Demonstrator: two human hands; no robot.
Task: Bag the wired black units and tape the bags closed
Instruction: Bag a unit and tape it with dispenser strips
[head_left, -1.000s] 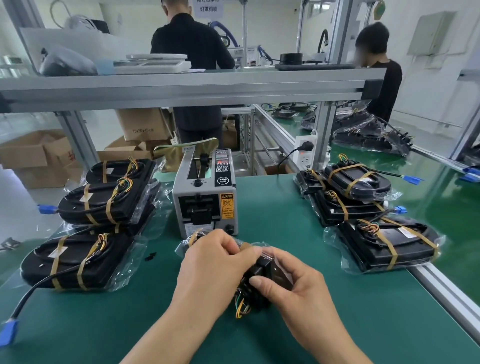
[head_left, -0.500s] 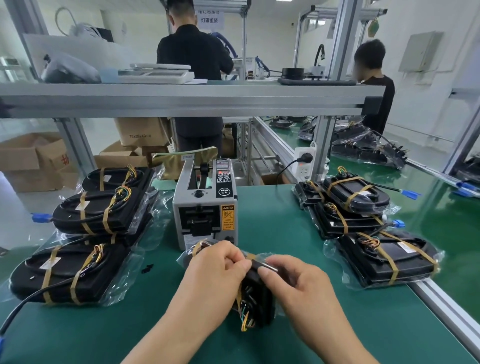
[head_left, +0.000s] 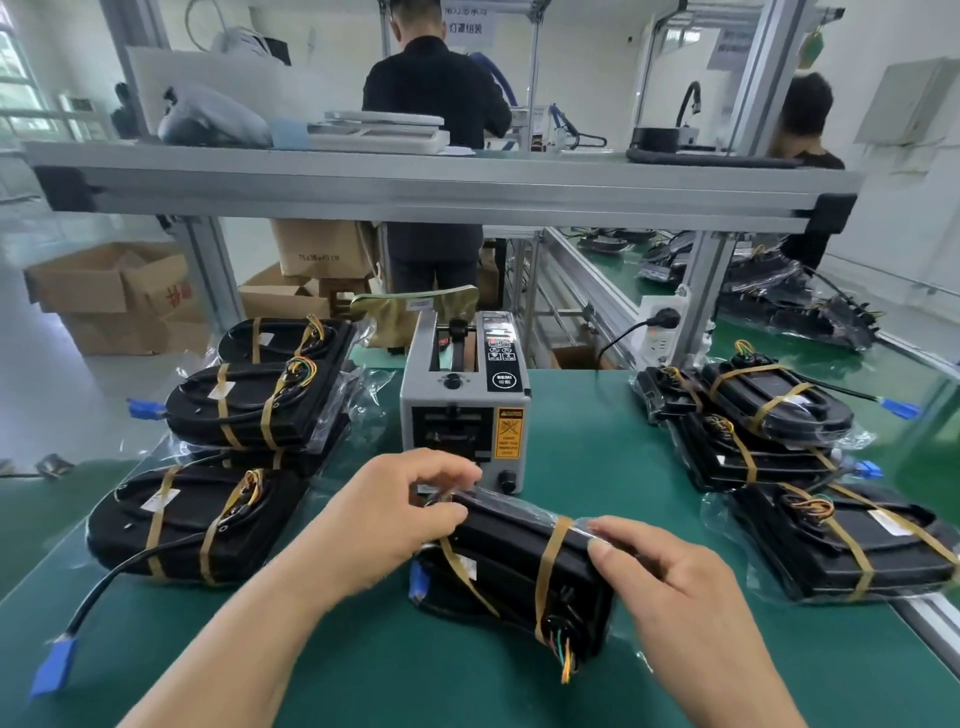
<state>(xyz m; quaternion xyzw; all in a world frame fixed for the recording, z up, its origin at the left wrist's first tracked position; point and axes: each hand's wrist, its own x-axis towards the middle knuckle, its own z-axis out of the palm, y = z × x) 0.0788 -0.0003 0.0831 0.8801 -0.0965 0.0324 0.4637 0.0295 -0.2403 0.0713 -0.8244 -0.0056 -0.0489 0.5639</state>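
Note:
A black wired unit (head_left: 519, 566) wrapped in tan bands sits inside a clear plastic bag on the green bench, just in front of the grey tape dispenser (head_left: 467, 400). My left hand (head_left: 384, 525) pinches the bag's clear film at the unit's far left end. My right hand (head_left: 675, 587) grips the unit's right side, thumb on top of the film. Coloured wires hang from the unit's near right corner. A blue connector shows at its left edge.
Bagged black units lie stacked on the left (head_left: 249, 405) and on the right (head_left: 841, 540) of the bench. A black cable with a blue plug (head_left: 52, 670) trails off the near left. An aluminium shelf beam (head_left: 441, 187) crosses overhead. Two people stand behind it.
The unit has turned from standing on edge between my hands to lying lengthwise. My hands have spread apart to its two ends, and my view has tipped down closer.

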